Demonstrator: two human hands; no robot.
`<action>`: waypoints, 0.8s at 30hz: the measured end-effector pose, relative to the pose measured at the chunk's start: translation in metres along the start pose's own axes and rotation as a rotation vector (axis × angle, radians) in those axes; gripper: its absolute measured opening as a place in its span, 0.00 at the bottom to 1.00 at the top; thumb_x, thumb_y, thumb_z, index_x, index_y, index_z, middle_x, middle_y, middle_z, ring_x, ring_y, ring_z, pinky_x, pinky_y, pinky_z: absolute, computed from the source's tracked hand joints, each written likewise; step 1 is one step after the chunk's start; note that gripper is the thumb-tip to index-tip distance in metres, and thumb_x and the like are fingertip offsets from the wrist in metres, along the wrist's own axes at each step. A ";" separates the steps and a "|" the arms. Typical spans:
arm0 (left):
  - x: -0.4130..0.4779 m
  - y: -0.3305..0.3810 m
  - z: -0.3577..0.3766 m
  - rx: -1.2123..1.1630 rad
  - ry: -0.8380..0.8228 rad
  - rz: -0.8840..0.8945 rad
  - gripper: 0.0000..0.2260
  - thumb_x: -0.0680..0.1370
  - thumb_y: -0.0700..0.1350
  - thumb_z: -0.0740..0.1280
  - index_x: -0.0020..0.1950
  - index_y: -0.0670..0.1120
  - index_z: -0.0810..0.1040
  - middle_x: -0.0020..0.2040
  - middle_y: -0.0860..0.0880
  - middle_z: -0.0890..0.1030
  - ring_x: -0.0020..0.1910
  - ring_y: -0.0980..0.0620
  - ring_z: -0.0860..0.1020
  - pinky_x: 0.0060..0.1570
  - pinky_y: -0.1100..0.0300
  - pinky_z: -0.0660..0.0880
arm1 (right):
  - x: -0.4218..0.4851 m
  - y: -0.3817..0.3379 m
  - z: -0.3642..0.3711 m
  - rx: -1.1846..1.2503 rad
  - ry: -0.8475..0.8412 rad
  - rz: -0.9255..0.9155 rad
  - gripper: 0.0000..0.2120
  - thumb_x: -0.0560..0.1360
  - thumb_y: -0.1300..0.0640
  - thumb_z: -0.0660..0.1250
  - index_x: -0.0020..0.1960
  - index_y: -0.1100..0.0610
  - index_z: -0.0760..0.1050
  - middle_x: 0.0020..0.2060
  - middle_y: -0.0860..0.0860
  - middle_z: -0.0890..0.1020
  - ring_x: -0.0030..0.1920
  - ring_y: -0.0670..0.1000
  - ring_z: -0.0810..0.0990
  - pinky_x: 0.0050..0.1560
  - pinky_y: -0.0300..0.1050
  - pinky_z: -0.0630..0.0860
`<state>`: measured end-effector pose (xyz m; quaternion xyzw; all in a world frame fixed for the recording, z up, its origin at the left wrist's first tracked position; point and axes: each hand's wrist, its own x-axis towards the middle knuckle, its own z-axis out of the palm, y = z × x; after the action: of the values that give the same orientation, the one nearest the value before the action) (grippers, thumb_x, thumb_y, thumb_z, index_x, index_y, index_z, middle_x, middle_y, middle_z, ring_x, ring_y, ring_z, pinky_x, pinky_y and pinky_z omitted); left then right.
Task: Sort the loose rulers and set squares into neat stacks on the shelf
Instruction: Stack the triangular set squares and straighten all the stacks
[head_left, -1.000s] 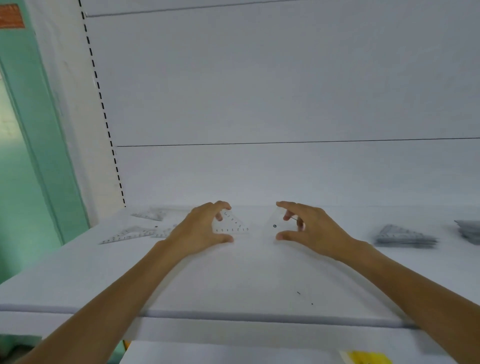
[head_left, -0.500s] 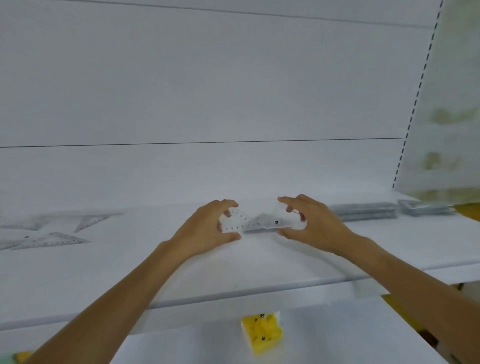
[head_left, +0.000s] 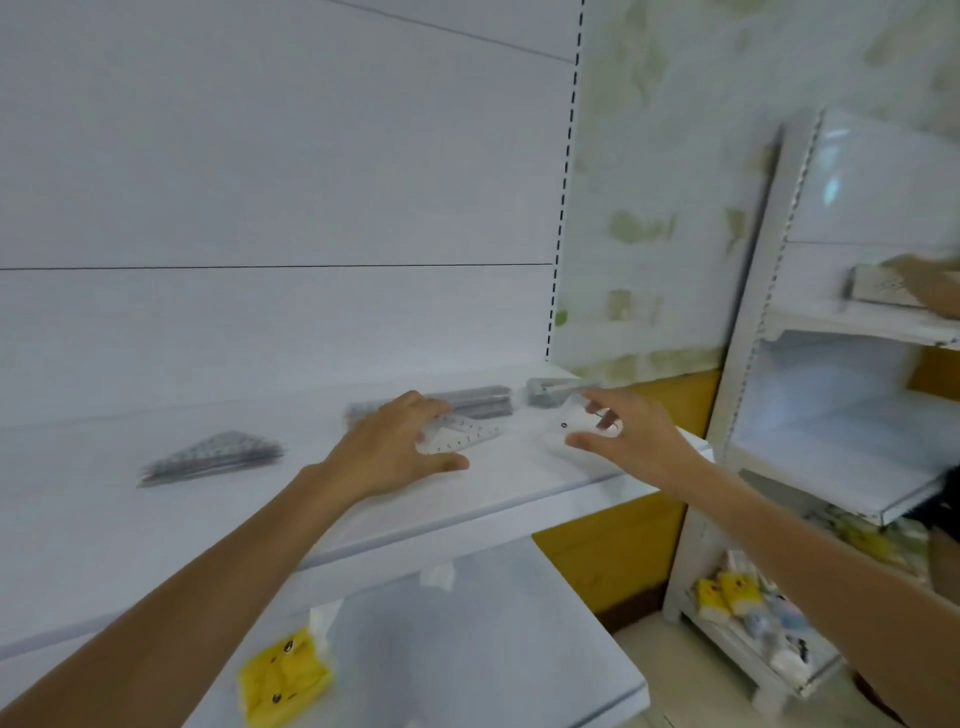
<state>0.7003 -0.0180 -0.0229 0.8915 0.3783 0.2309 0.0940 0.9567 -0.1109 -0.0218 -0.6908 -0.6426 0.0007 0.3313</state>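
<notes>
Status: left hand (head_left: 395, 452) pinches a clear set square (head_left: 462, 434), right hand (head_left: 634, 441) grips a clear piece (head_left: 566, 423), kind unclear, both just above the shelf (head_left: 260, 519). Its stack (head_left: 213, 457) lies well to the left, long edge left-right; left hand nearer.

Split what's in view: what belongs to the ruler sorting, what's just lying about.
Job: clear set square in left hand; clear piece in right hand; stack of set squares; grey ruler stack; shelf.
Lying about: yellow pack on the lower shelf; yellow packs on the side rack.
</notes>
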 end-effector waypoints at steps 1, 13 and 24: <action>0.009 0.006 0.006 0.001 -0.010 0.010 0.31 0.69 0.63 0.68 0.69 0.53 0.66 0.59 0.55 0.71 0.51 0.56 0.73 0.54 0.59 0.70 | 0.002 0.010 -0.003 -0.021 0.015 0.005 0.29 0.70 0.48 0.72 0.67 0.56 0.69 0.56 0.51 0.76 0.47 0.46 0.74 0.49 0.36 0.68; 0.087 0.038 0.044 0.138 -0.089 0.080 0.29 0.70 0.63 0.67 0.68 0.54 0.68 0.58 0.55 0.72 0.47 0.59 0.67 0.47 0.62 0.64 | 0.059 0.090 -0.019 -0.128 0.030 -0.026 0.23 0.70 0.48 0.71 0.60 0.59 0.74 0.51 0.53 0.77 0.50 0.52 0.77 0.51 0.38 0.70; 0.085 0.035 0.062 0.121 0.002 -0.132 0.31 0.67 0.67 0.66 0.67 0.56 0.69 0.52 0.60 0.70 0.50 0.58 0.70 0.50 0.62 0.67 | 0.148 0.113 0.015 0.024 -0.132 -0.225 0.23 0.71 0.52 0.72 0.63 0.60 0.74 0.60 0.53 0.77 0.61 0.51 0.74 0.54 0.28 0.61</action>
<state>0.8035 0.0192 -0.0366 0.8683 0.4497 0.2020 0.0546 1.0759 0.0330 -0.0223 -0.6089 -0.7364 0.0167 0.2944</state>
